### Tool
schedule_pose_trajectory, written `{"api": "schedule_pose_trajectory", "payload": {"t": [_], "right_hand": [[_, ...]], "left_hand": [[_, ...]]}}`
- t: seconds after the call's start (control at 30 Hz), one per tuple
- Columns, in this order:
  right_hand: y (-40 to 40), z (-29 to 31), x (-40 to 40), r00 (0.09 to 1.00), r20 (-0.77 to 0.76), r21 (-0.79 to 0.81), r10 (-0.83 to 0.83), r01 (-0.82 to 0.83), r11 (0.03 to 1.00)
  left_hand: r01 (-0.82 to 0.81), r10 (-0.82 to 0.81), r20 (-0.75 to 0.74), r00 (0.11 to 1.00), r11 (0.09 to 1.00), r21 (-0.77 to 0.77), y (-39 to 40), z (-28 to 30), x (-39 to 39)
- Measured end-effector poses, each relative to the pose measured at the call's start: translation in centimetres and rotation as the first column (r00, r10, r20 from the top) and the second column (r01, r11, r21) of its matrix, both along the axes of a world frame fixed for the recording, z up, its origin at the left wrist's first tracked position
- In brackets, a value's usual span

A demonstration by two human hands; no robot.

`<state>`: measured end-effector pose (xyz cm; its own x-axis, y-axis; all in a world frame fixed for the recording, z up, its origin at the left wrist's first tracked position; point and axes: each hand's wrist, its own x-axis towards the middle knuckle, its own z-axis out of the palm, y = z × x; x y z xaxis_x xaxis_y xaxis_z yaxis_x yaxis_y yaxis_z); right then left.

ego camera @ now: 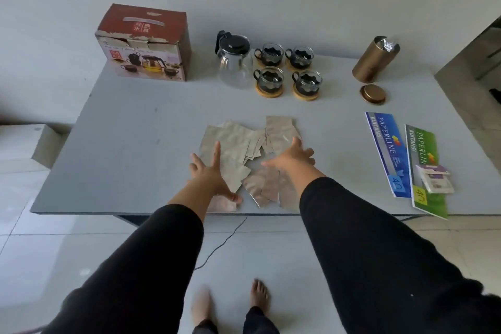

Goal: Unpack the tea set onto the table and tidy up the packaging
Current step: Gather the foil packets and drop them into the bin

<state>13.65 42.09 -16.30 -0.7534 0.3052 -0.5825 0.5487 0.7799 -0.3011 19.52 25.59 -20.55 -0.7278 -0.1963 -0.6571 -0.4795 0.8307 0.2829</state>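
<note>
Both hands reached over a spread of silvery foil packets [238, 144] lying at the front middle of the grey counter [135, 122]. Left hand [208, 171] lay flat on the packets' left part, fingers [216, 152] straight and spread, grasping nothing. Right hand [292, 156] rested on the packets' right part, fingers splayed and released; no packet pinched.

Behind the packets stood the glass teapot [233, 59] with a black lid. Just right of it, four glass cups [287, 68] in dark holders sat on round wooden coasters in a two-by-two block. Far left behind the packets stood the red box [143, 43], torn along its top edge, with white Chinese characters on top and a photo of the tea set on its front; handwriting on it was too small to read.

Back right of the packets, a gold tin [374, 61] stood open with foil showing inside, its gold lid [372, 93] flat just in front of it. Right of the packets lay a blue booklet [386, 152] and a green booklet [424, 171], both reading "PAPERLINE KUITANSI" and "40". Small sachets [436, 179] lay on the green one, print unreadable.
</note>
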Motion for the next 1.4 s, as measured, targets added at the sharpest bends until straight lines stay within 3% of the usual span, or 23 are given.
{"api": "schedule_pose_trajectory", "payload": {"t": [0.17, 0.33, 0.6, 0.8, 1.03, 1.2, 1.4], "right_hand": [[2.1, -1.7, 0.4, 0.958, 0.224, 0.176, 0.182, -0.223, 0.959], [3.8, -4.2, 0.8, 0.913, 0.167, 0.238, 0.373, -0.405, 0.883], [4.6, -5.0, -2.0, 0.864, 0.040, 0.251, 0.501, -0.494, 0.832], [4.3, -5.1, -4.3, 0.800, 0.053, 0.259, 0.597, -0.589, 0.766], [4.4, -5.2, -6.2, 0.723, -0.036, 0.234, 0.690, -0.665, 0.709], [4.3, -5.2, -7.4, 0.692, -0.069, 0.275, 0.718, -0.679, 0.681], [3.9, -5.6, -8.4, 0.719, -0.015, 0.150, 0.695, -0.685, 0.713]], "left_hand": [[0.006, -0.019, -0.118, 0.993, 0.995, -0.104, 0.5, -0.9, 0.1], [0.029, -0.057, -0.170, 0.984, 0.986, -0.166, 0.6, -0.9, -0.7], [0.062, -0.107, -0.182, 0.977, 0.970, -0.237, 0.4, -1.4, -2.9], [0.108, -0.149, -0.176, 0.973, 0.969, -0.222, 0.8, -1.2, -4.7], [0.156, -0.209, -0.173, 0.963, 0.948, -0.279, 1.0, -1.1, -6.4], [0.289, -0.317, -0.141, 0.938, 0.938, -0.193, 0.5, -1.5, -7.5], [0.329, -0.347, -0.163, 0.924, 0.936, -0.127, -0.7, -1.2, -7.4]]}}
